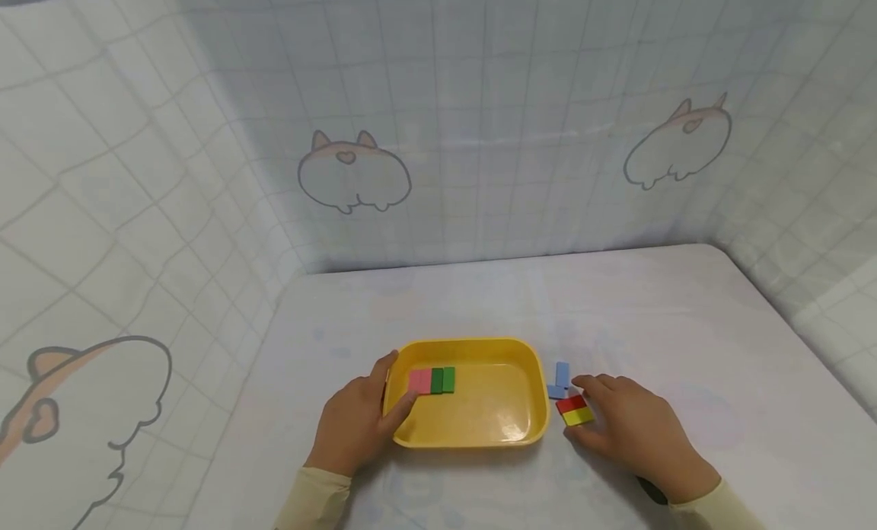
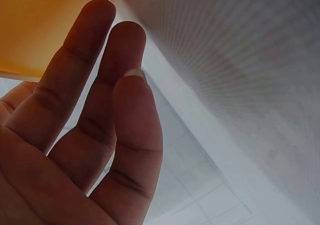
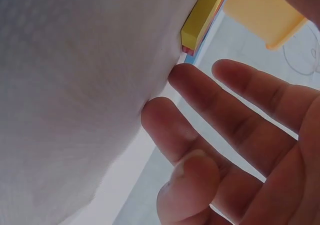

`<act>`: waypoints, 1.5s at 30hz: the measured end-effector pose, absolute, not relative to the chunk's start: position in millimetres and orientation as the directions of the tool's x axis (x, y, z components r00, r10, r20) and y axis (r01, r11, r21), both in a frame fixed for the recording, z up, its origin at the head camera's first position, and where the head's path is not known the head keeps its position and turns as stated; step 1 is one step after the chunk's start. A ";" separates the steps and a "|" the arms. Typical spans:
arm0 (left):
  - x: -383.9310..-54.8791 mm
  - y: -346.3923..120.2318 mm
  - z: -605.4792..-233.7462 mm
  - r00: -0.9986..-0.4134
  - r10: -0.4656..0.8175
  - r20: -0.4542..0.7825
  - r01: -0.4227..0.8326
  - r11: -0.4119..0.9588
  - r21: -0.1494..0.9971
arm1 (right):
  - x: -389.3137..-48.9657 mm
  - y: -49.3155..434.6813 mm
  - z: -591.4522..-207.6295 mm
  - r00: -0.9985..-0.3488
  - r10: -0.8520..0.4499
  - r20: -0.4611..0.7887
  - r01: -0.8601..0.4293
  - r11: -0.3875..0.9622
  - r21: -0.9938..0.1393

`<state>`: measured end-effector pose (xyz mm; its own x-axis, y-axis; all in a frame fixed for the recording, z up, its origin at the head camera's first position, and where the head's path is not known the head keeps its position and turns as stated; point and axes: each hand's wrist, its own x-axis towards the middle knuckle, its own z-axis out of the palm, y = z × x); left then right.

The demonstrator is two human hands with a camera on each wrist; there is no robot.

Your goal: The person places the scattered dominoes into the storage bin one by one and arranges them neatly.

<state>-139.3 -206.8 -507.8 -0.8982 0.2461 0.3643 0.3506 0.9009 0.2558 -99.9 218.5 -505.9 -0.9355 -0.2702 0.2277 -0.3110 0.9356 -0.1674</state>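
At yellow tray [image 1: 483, 416], left hand [image 1: 352, 426] gripped left edge; off right edge, right hand [image 1: 636, 429] spread wide by red block [image 1: 572, 403], yellow block [image 1: 578, 416].

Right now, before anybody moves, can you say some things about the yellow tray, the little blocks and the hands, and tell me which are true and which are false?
1. A dark green block is in the yellow tray. True.
2. The tray is upside down. False: its open side faces up.
3. Two blue blocks lie outside the tray. True.
4. The left hand is at the tray's left side. True.
5. The right hand is inside the tray. False: it is outside, by the red block and the yellow block.
6. The red block and the yellow block are far apart. False: they are right against each other.
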 end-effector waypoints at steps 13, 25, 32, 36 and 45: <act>-138.3 -204.6 -504.6 -0.889 0.255 0.381 0.367 0.894 0.257 | -96.2 218.6 -502.2 -0.934 -0.254 0.252 -0.303 0.935 -0.182; -138.3 -208.4 -505.6 -0.880 0.273 0.390 0.385 0.889 0.247 | -96.1 215.4 -500.2 -0.946 -0.234 0.223 -0.276 0.945 -0.177; -138.4 -209.4 -506.8 -0.883 0.272 0.382 0.383 0.889 0.253 | -94.2 213.8 -500.4 -0.949 -0.228 0.216 -0.269 0.946 -0.184; -138.2 -209.7 -506.9 -0.882 0.274 0.385 0.386 0.886 0.255 | -94.3 213.1 -500.6 -0.954 -0.224 0.200 -0.261 0.948 -0.181; -138.1 -210.5 -507.1 -0.884 0.274 0.378 0.385 0.886 0.259 | -95.2 211.8 -502.2 -0.962 -0.219 0.161 -0.247 0.951 -0.184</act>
<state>-138.1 -210.5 -507.1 -0.8843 0.2735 0.3784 0.3848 0.8860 0.2587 -95.2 211.8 -502.2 -0.9624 -0.2187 0.1613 -0.2470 0.9514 -0.1841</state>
